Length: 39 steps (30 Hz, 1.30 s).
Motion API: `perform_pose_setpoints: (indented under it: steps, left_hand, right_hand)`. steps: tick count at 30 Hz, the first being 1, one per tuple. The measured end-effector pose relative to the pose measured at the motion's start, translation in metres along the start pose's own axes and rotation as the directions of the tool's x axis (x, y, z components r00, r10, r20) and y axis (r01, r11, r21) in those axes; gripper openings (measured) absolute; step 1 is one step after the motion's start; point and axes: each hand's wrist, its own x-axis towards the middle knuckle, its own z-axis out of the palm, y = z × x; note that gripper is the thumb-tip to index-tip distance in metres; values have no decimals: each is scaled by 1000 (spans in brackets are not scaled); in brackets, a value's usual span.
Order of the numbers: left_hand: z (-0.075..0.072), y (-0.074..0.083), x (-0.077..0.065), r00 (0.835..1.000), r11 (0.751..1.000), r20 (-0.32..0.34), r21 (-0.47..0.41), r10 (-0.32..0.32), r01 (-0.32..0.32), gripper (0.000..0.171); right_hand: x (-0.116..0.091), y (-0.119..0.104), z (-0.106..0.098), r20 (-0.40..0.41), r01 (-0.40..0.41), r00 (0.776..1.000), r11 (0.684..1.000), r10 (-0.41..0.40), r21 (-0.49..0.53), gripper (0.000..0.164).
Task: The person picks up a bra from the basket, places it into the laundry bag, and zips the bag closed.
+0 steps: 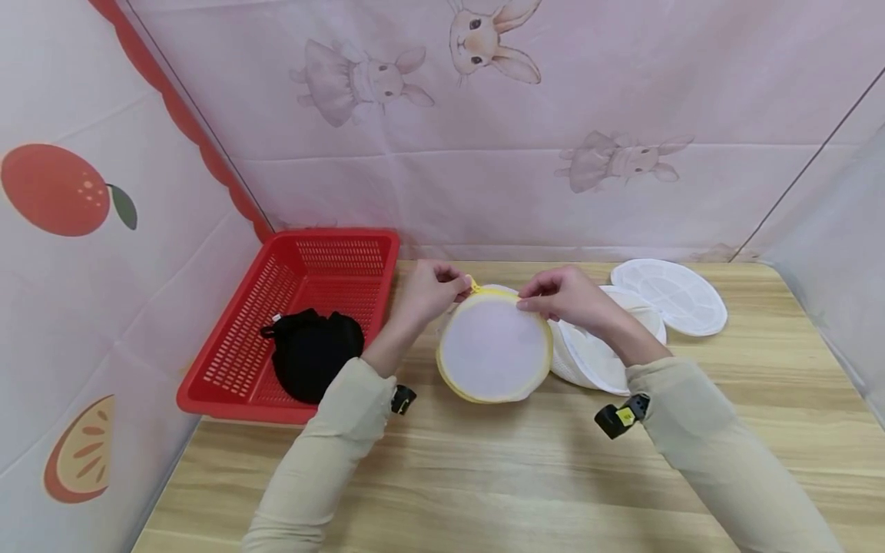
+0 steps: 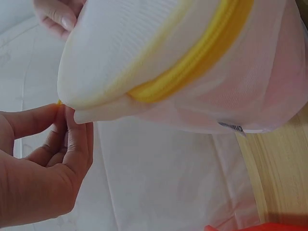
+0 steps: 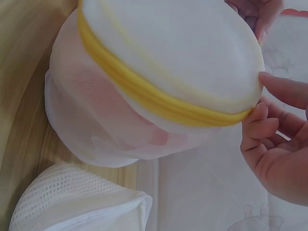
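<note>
Several pale hangings (image 1: 442, 203) walled a wood-grain counter (image 1: 518, 484). On it stood a red basket (image 1: 242, 412); between that and white mesh bags (image 1: 671, 296) was a yellow-rimmed bag (image 1: 494, 349) (touching the counter or not, I couldn't tell). A black pouch (image 1: 318, 357) lay inside the basket, perhaps for containment. The right hand (image 1: 570, 299) pinched the bag's edge, probably steadying it; the left hand (image 1: 432, 288) gripped its yellow tab (image 1: 472, 283), seemingly for tension.

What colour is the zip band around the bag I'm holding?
Yellow; the zip band shows best in the right wrist view.
</note>
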Motion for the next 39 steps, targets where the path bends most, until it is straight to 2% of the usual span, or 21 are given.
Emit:
perform_pose_setpoints:
  steps: [9,19,27,34,39]
  left_hand:
    - [8,4,-6,998,994,26,90,54,-57,11]
    - [7,7,-6,998,981,36,184,52,-57,11]
    - [9,8,-5,1000,987,2,159,24,-24,9]
    - [10,7,-4,998,994,-26,90,-52,54,8]
    - [10,5,-4,996,995,-42,60,-80,82,8]
  right_hand:
    - [1,-1,7,2,59,998,997,-59,-49,13]
    - [0,-4,10,12,58,998,998,-58,-6,8]
    - [-1,-5,8,-39,53,998,999,-53,9,4]
    - [-2,-6,11,-58,54,997,998,-52,22,3]
    - [-2,-5,13,-74,63,995,997,-60,40,2]
